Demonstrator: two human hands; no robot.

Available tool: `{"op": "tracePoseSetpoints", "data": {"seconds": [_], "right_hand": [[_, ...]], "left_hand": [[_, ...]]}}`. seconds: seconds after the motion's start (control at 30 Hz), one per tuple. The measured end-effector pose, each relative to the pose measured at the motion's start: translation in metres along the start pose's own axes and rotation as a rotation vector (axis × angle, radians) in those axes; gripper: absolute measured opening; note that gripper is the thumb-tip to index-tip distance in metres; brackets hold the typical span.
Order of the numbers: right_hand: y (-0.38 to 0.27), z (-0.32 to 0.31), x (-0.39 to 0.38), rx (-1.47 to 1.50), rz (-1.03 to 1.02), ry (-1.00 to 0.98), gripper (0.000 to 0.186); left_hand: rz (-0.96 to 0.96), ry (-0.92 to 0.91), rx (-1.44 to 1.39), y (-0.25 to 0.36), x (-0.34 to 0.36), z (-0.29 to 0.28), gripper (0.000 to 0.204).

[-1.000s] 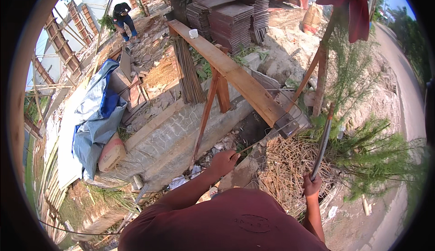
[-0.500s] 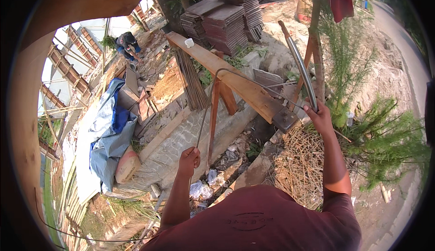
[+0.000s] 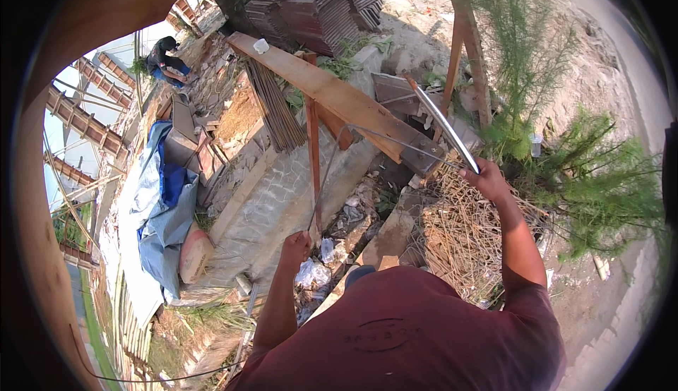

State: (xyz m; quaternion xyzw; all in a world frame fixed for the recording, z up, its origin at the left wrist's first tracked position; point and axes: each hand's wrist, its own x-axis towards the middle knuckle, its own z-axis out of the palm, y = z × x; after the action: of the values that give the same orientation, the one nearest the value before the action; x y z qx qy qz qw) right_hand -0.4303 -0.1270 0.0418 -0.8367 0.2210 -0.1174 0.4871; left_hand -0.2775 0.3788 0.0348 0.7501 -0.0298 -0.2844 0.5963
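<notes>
My left hand (image 3: 295, 244) is closed around the lower end of a thin steel rod (image 3: 326, 172). The rod rises, bends, and runs right to the metal plate (image 3: 422, 154) at the near end of a long wooden plank (image 3: 332, 93). My right hand (image 3: 484, 179) grips a shiny metal pipe (image 3: 441, 124) that slants up and left over that plate. My maroon shirt fills the lower middle.
A bundle of steel bars (image 3: 274, 112) leans beside the plank; a white cup (image 3: 261, 45) stands on it. Stacked tiles (image 3: 318, 10) lie behind. A blue tarp (image 3: 166, 207), rubble, a heap of tangled wire (image 3: 466, 239) and green bushes (image 3: 586, 172) surround me. Another person (image 3: 166, 56) crouches far left.
My right hand swung the pipe from hanging low at my side up over the plank's end. My left hand shifted down and left along the thin rod.
</notes>
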Motion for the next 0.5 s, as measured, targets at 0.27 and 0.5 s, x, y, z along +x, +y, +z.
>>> {"op": "tracePoseSetpoints", "data": {"seconds": [0.27,0.5], "right_hand": [[0.037,0.006,-0.056,-0.065,0.111,0.285,0.021],[-0.015,0.022,-0.07,-0.183,0.324,0.401,0.023]], "left_hand": [[0.15,0.162,0.591,-0.006,0.06,0.024,0.038],[-0.12,-0.06,0.685,0.074,0.11,0.03,0.036]]}}
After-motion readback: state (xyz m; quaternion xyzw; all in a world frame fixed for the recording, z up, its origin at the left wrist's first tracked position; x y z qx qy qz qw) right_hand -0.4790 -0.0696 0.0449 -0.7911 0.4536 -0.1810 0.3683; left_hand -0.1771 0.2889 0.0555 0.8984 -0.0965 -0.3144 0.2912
